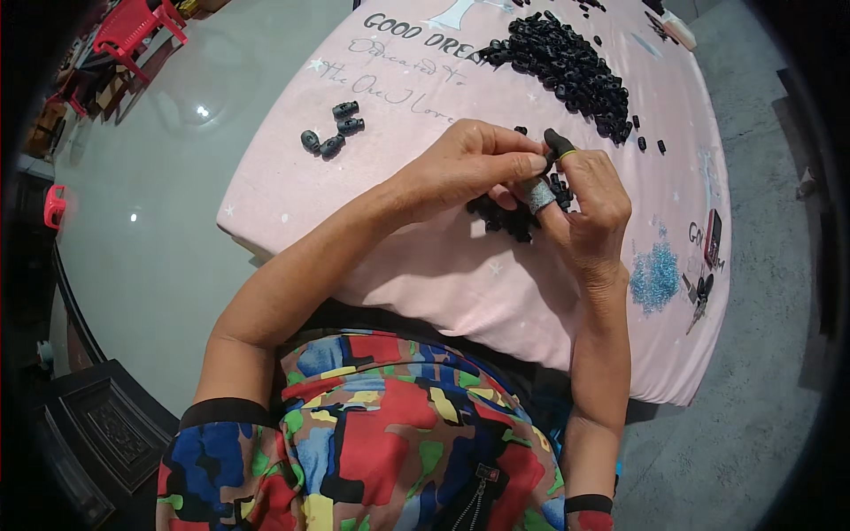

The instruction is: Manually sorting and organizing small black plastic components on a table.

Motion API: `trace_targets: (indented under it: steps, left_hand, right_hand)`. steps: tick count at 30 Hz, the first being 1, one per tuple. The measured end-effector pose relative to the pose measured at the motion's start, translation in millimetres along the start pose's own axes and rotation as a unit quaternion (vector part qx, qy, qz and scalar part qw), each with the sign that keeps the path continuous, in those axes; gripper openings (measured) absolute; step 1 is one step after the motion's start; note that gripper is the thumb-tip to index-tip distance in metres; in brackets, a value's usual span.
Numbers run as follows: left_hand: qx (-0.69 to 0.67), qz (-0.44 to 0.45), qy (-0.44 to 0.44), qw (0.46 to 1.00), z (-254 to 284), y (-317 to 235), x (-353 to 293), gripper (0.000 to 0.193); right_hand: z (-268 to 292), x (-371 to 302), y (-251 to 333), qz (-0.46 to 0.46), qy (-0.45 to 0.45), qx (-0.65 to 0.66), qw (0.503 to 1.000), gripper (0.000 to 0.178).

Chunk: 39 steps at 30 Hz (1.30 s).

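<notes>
My left hand [465, 164] and my right hand [598, 199] meet above the pink cloth, fingertips pinched together. Between them is a small black plastic part [550, 163], mostly hidden by the fingers. A dark finger cot [559, 142] covers a fingertip of the right hand, and grey tape [540, 195] wraps its thumb. Beneath both hands lies a small heap of black plastic parts [512, 223], partly covered from view. To the left, several black cord locks [332, 146] sit in a loose group.
A large pile of black plastic parts [571, 75] spreads across the far side of the pink-covered table [292, 186]. Tiny light-blue pieces [655, 278] lie at the right, beside a dark-handled tool [701, 299] and a red-and-black object [714, 237]. A red chair [137, 37] stands at far left.
</notes>
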<state>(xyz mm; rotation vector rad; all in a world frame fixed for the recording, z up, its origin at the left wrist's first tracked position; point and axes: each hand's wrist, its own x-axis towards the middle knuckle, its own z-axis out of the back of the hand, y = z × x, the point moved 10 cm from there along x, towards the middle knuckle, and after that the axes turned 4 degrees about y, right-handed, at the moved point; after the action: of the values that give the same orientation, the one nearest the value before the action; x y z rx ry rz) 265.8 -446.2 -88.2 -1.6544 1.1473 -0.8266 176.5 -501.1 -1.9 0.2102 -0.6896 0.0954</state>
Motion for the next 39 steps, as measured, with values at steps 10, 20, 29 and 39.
trace_targets:
  steps: [10, 20, 29, 39]
  left_hand:
    - [0.021, 0.014, 0.041, 0.999, -0.7, 15.9, 5.8, 0.028]
    - [-0.002, 0.028, 0.033, 0.999, 0.1, 23.0, 6.3, 0.027]
    - [0.007, 0.049, 0.026, 0.998, 1.9, 26.1, 4.6, 0.028]
    - [0.005, 0.042, 0.024, 0.999, 0.9, 23.2, 5.8, 0.029]
  right_hand:
    - [-3.4, -2.2, 5.0, 0.022, 0.008, -0.024, 0.999, 0.031]
    - [-5.8, -2.5, 7.2, 0.032, 0.019, -0.028, 0.999, 0.026]
    - [-9.0, -3.2, 8.0, 0.037, 0.024, -0.011, 0.999, 0.023]
    - [-11.3, -3.7, 0.5, 0.013, 0.033, 0.006, 0.999, 0.024]
